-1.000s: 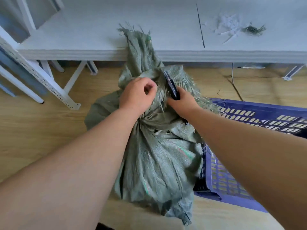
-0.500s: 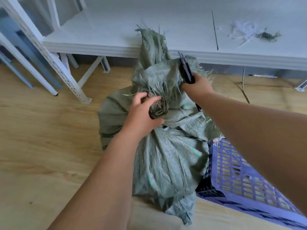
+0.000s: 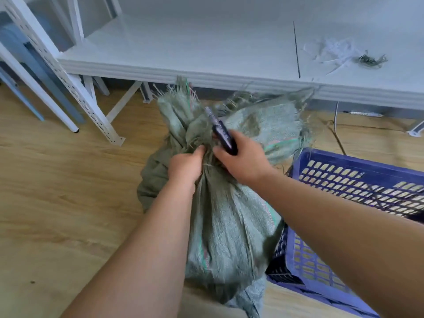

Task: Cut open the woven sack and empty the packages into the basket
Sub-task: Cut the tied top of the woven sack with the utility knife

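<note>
A grey-green woven sack (image 3: pixel 227 230) stands on the wooden floor, bunched at its neck, with frayed flaps spread above the knot. My left hand (image 3: pixel 185 167) grips the gathered neck from the left. My right hand (image 3: pixel 243 157) holds a dark-handled cutter (image 3: pixel 221 134), whose tip points up and away into the frayed fabric. The purple slotted basket (image 3: pixel 344 171) lies on the floor to the right, touching the sack's side. No packages show.
A low white shelf board (image 3: pixel 206 53) runs across the back, with loose white and green fibre scraps (image 3: pixel 358 57) on it. White perforated rack legs (image 3: pixel 75 88) stand at the left. A cable (image 3: pixel 337 131) trails on the floor behind the basket.
The sack's top has dropped and its flap has spread open to the right. My right hand with the cutter came down beside my left hand at the neck. The view tilted.
</note>
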Demonstrator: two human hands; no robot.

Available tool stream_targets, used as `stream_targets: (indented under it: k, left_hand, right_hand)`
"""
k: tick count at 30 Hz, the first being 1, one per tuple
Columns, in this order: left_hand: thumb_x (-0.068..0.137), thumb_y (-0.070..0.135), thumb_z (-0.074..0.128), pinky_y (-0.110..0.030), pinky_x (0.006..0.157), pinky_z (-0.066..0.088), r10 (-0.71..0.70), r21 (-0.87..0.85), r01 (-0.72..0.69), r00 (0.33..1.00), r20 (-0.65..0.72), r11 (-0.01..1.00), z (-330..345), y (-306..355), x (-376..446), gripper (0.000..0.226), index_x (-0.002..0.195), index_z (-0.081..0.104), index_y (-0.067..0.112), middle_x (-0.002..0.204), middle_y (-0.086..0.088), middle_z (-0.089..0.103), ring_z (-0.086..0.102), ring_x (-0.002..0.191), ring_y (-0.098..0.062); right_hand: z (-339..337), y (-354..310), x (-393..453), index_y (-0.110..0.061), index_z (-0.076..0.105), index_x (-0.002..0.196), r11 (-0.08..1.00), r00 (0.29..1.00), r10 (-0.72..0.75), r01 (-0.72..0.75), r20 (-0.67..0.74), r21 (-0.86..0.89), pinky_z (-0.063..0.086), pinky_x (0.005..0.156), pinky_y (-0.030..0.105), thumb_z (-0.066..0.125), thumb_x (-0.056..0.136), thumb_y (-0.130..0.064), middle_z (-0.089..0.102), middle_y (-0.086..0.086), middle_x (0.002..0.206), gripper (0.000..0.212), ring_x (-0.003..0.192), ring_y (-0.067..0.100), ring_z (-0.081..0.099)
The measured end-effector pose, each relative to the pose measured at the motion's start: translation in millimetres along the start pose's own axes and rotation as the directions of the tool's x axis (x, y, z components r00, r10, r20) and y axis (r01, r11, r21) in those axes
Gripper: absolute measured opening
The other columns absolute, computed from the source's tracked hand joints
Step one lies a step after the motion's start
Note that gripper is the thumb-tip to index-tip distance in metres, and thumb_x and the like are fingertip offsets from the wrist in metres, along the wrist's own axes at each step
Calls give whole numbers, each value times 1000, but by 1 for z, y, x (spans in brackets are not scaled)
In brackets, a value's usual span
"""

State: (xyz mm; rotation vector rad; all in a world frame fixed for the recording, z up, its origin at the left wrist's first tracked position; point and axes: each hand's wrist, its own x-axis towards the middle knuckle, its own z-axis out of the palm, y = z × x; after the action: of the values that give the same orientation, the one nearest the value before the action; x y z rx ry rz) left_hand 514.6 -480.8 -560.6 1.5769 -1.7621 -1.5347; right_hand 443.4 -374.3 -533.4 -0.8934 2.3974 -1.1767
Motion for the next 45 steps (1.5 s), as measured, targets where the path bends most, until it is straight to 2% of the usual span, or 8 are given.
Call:
stream_targets:
  k: [7,11,17,21,32,37,41,45]
  left_hand:
    - [88,39,62,-28,95,35,366,251,-356,930,5,900,-29,-13,-9,37,124,50,36,135,4,35,43,112,-13]
    - [84,24,69,-39,101,30,831,414,-817,515,209,402,-31,-8,-14,21,101,70,35,121,12,56,44,120,-17]
    - [72,44,79,-55,116,1,473,572,-659,750,462,488,-13,-20,15,74,137,43,45,159,10,-5,-8,147,-23]
    - [68,31,84,-42,103,35,281,610,-526,845,454,593,-10,-10,22,90,140,31,42,148,-9,23,29,135,-30]
    - [65,32,84,-18,63,39,322,169,-440,825,465,882,-13,-1,6,75,130,47,26,108,9,57,58,99,-12]
    - [63,53,82,-33,100,36,241,448,-553,777,581,703,-36,5,2,103,146,23,42,143,4,40,39,130,-18]
    - [69,68,66,-38,105,25,636,456,-679,722,271,576,-50,17,2,58,122,59,44,129,13,45,35,126,-14]
    - [75,60,67,-51,110,25,581,403,-738,674,456,540,-26,-5,6,46,117,63,41,130,20,53,42,128,-9]
  right_hand:
    - [24,6,37,-25,63,118,952,981,150,-178,126,248,52,93,35,70,85,-32,69,1,103,34,99,19,65]
    - [23,11,49,-27,64,106,862,971,226,-238,80,448,54,93,44,71,85,-20,71,7,104,22,100,24,68]
    - [10,25,49,-24,68,104,872,951,305,-260,-46,416,57,81,32,66,86,-17,70,1,94,19,87,17,68]
    - [24,22,26,-23,64,100,916,928,370,-358,-37,183,58,80,43,64,86,-26,72,4,92,15,86,25,70]
    - [25,3,31,-31,68,116,952,973,229,-224,1,208,51,97,35,69,83,-30,72,-6,105,33,101,12,66]
    - [21,8,39,-31,72,97,916,951,309,-305,25,263,59,78,30,55,78,5,70,-4,86,44,78,17,67]
    - [20,13,42,-31,74,87,892,946,318,-321,63,317,60,79,40,60,77,3,72,4,86,38,77,25,68]
    - [15,18,42,-28,74,85,855,930,356,-362,88,372,56,69,33,53,77,7,68,8,82,41,69,22,61]
